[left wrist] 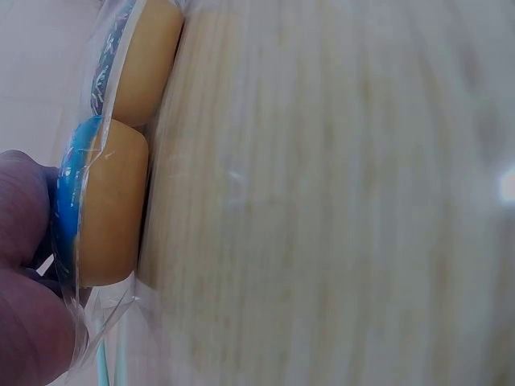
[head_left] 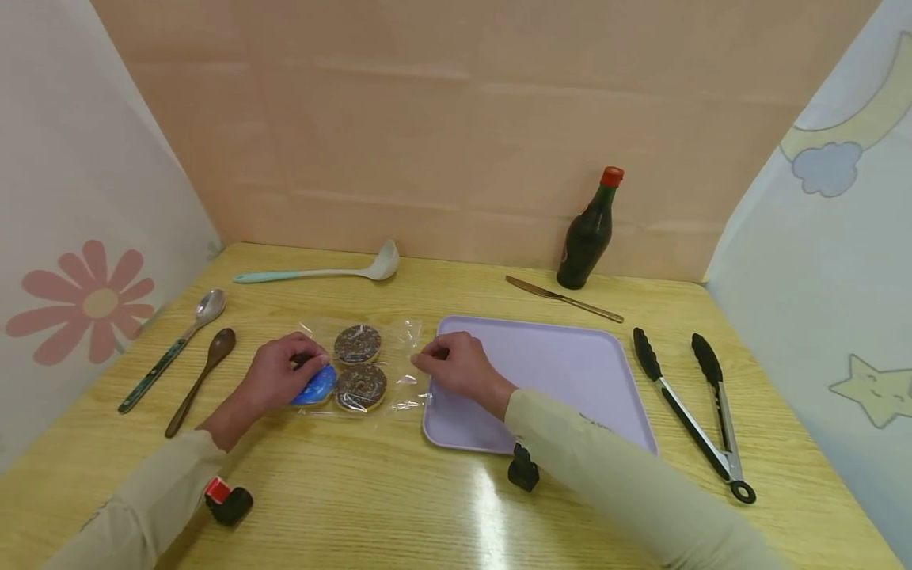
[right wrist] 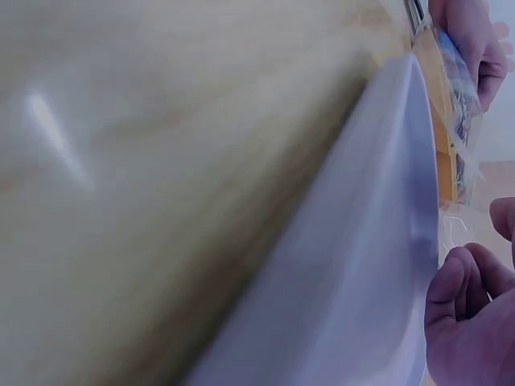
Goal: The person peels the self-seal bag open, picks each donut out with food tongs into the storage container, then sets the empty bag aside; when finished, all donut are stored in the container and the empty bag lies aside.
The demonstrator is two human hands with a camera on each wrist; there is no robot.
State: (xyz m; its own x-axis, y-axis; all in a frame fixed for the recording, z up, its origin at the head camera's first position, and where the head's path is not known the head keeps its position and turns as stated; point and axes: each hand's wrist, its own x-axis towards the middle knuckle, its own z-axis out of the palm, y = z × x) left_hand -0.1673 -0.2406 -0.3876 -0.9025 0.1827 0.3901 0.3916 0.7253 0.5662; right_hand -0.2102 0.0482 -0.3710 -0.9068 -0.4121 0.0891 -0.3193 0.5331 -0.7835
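Note:
A clear plastic bag (head_left: 404, 340) lies on the table with three doughnuts inside. One doughnut (head_left: 316, 388) has blue icing, and two have dark icing and sprinkles: an upper doughnut (head_left: 358, 343) and a lower doughnut (head_left: 361, 388). At the bag's left end my left hand (head_left: 288, 368) pinches the plastic, its thumb over the blue doughnut. My right hand (head_left: 456, 364) has its fingers curled, with the tips right at the bag's right edge. That hand sits over the left rim of a lilac tray (head_left: 556, 380). The left wrist view shows the blue doughnut (left wrist: 109, 205) side-on through the plastic.
Left of the bag lie a metal spoon (head_left: 171, 352) and a brown wooden spoon (head_left: 201, 380). A ladle (head_left: 328, 273), a copper-coloured knife (head_left: 563, 298) and a dark red-capped bottle (head_left: 587, 237) are at the back. Black-tipped tongs (head_left: 701, 427) lie right of the tray.

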